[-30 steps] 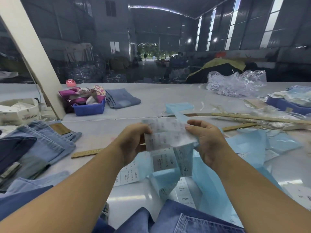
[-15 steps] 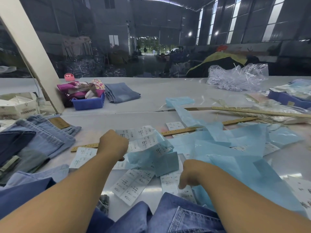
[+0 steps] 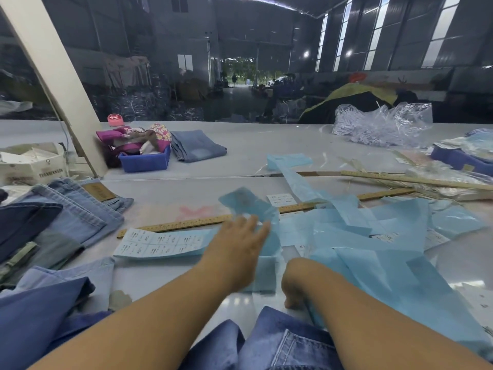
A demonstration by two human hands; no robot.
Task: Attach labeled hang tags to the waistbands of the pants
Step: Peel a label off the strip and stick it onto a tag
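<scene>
Across the tabletop [image 3: 266,145] light-blue backing strips [image 3: 373,236] sprawled toward its right edge; jeans [image 3: 280,348] lay at the near edge. The label sheet [image 3: 160,243] rested beside a ruler [image 3: 176,226]. The left hand [image 3: 237,252] hovered, fingers spread; the right hand [image 3: 296,284] curled on a strip, grip unclear

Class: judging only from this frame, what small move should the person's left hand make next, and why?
Probably lower onto the label sheet and pick it up. The left hand hovers open and blurred beside it, holding nothing, and no tag is on the jeans yet. The right hand is curled by the blue paper.
</scene>
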